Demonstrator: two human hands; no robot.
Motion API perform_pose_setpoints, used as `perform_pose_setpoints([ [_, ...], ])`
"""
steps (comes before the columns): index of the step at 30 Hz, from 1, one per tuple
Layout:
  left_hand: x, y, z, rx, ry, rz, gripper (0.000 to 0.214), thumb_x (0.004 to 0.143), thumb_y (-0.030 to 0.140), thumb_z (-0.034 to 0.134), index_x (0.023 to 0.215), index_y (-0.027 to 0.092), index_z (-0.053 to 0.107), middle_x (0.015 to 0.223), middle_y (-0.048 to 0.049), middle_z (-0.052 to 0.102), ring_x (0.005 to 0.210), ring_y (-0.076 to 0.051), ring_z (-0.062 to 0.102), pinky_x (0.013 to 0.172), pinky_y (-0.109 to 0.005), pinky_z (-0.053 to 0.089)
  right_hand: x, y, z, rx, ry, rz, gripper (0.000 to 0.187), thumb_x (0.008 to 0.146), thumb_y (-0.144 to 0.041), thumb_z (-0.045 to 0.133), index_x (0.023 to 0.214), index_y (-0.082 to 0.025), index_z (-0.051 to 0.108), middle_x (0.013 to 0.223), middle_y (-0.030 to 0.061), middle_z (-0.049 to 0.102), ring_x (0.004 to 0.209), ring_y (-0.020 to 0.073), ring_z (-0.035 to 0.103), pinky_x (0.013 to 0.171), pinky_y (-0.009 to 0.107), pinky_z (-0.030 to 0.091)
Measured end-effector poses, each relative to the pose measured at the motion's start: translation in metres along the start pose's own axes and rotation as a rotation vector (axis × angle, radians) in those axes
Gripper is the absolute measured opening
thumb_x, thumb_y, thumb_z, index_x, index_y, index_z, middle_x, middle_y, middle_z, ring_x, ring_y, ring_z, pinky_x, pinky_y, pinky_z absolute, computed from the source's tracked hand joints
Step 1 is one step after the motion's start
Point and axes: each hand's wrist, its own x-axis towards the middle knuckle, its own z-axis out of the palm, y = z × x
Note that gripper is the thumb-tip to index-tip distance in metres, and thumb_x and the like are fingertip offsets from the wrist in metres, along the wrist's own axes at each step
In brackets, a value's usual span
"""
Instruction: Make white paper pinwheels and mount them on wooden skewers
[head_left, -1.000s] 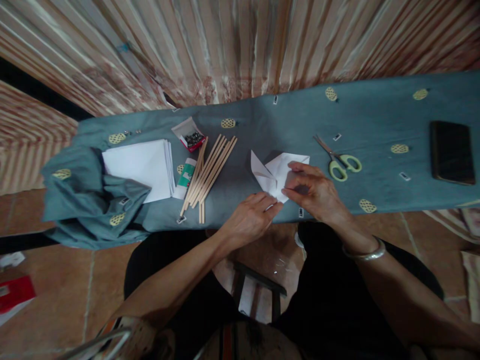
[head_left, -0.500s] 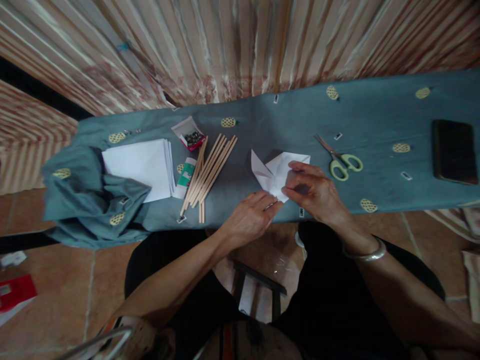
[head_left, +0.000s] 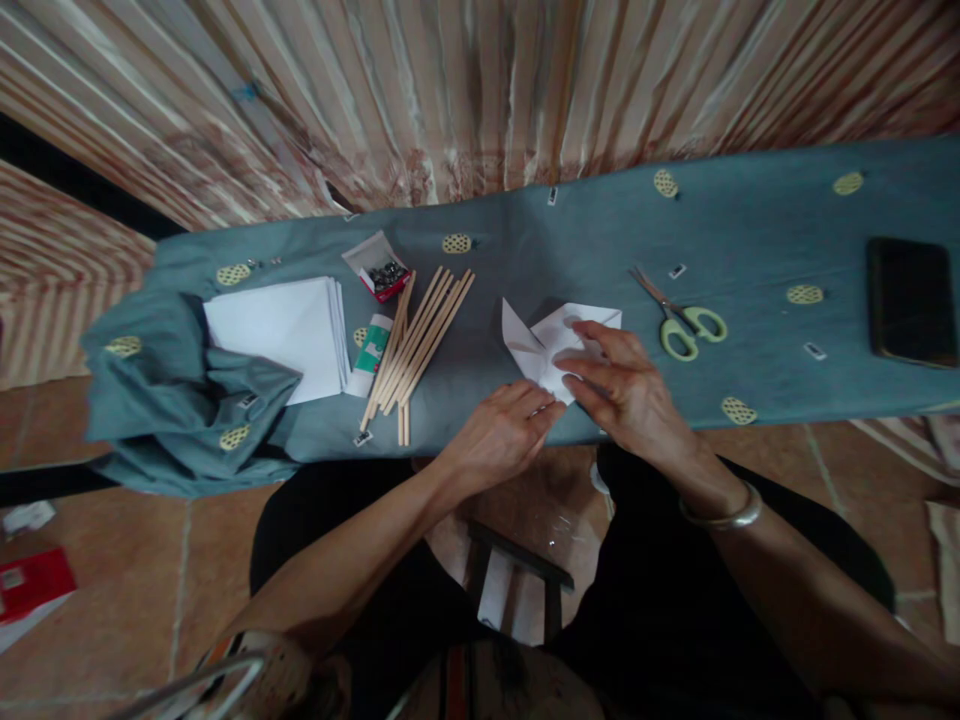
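A sheet of white paper [head_left: 553, 333] lies on the table with its corners partly folded, one pointed flap standing up at its left. My left hand [head_left: 501, 430] pinches its near edge between thumb and fingers; the fingertips hide that spot. Over the right half of the sheet is my right hand [head_left: 636, 390], wearing a bangle, its fingers spread apart and the tips at the paper's surface. Whether they press on it I cannot tell. To the right of this hand lie scissors with green handles [head_left: 679, 330].
Left of the paper are several wooden sticks [head_left: 427, 345], a glue stick [head_left: 369, 357], an opened small box of metal pieces [head_left: 382, 275] and a stack of white paper [head_left: 281, 335]. A dark phone [head_left: 911, 302] lies at the right on the teal cloth [head_left: 750, 220]. Bunched cloth [head_left: 172, 400] covers the left end.
My right hand's fingers have spread wider, and the hand has shifted slightly to the left and nearer me. My left hand and the paper stay in place.
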Motion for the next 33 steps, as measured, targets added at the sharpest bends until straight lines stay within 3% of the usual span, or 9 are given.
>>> perform_pose_setpoints([
  [10, 0.001, 0.000, 0.000, -0.005, -0.020, -0.007, 0.028, 0.094, 0.013, 0.046, 0.119, 0.012, 0.060, 0.109, -0.0115, 0.066, 0.105, -0.023, 0.060, 0.089, -0.041, 0.055, -0.004, -0.003, 0.004, -0.018, -0.026, 0.009, 0.030, 0.094, -0.024, 0.051, 0.116, -0.034, 0.069, 0.148, 0.0008, 0.050, 0.135, 0.0330, 0.047, 0.110, 0.057, 0.044],
  [19, 0.002, 0.001, 0.000, 0.007, -0.019, -0.004, 0.025, 0.093, 0.014, 0.048, 0.114, 0.010, 0.062, 0.106, -0.0111, 0.066, 0.102, -0.023, 0.059, 0.088, -0.039, 0.054, -0.011, -0.010, 0.013, -0.175, -0.060, -0.007, 0.034, 0.094, -0.018, 0.044, 0.120, -0.025, 0.065, 0.147, 0.0103, 0.051, 0.135, 0.0345, 0.046, 0.105, 0.057, 0.043],
  [33, 0.003, 0.002, 0.001, 0.087, -0.014, 0.009, 0.020, 0.092, 0.013, 0.052, 0.107, 0.010, 0.065, 0.110, -0.0121, 0.067, 0.105, -0.024, 0.060, 0.089, -0.039, 0.054, -0.021, -0.001, 0.027, -0.295, 0.029, -0.112, 0.038, 0.097, -0.021, 0.045, 0.133, -0.025, 0.055, 0.145, 0.0110, 0.053, 0.132, 0.0305, 0.048, 0.101, 0.052, 0.045],
])
